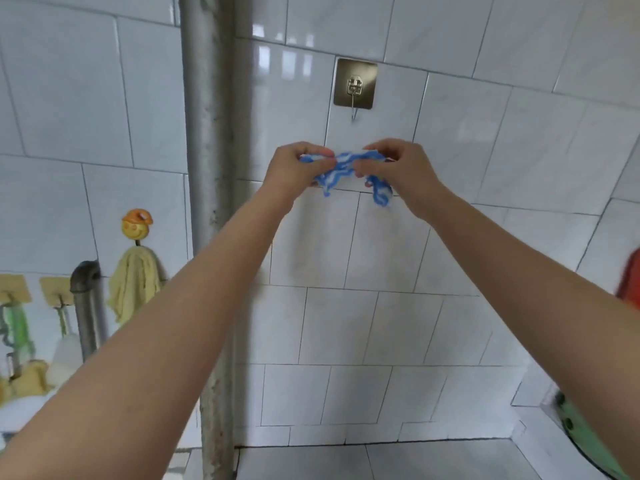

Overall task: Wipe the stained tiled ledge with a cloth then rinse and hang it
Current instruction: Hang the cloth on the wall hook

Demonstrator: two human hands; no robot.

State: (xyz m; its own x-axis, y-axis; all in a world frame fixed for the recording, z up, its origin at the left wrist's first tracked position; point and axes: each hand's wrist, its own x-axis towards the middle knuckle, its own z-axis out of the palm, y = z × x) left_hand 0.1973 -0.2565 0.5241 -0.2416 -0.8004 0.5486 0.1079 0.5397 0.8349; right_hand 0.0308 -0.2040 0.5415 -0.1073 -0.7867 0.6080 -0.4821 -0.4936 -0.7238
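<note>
1. Both forearms were raised toward the white tiled wall [502, 161]. The hands met just above frame centre, toward 12 o'clock.
2. The left hand [294, 168] pinched the left end of the blue-and-white cloth [346, 162], with fingers curled over it and the thumb against the fabric.
3. The right hand [398, 171] gripped the right end with curled fingers. A loose tail of fabric hung from it toward 6 o'clock.
4. The cloth was bunched and drawn between the two hands, held in the air close to the wall. Whether it touched the tile could not be told.
5. The metal stick-on hook [355, 86] sat at 12 o'clock from the cloth, near it but apart.
6. A grey upright pipe [207, 202] stood at 9 o'clock from the left hand.
7. Toward 8 o'clock in the frame, a yellow rag [133, 282] hung from a smiley-face hook [136, 225]. A short elbow pipe [86, 299] stood just beside it at its 9 o'clock.
8. The tiled ledge [433, 459] lay at 6 o'clock, along the bottom edge.
9. A red object [631, 282] at 3 o'clock and a green one [588, 441] at 5 o'clock were both cut off by the frame and could not be identified.
</note>
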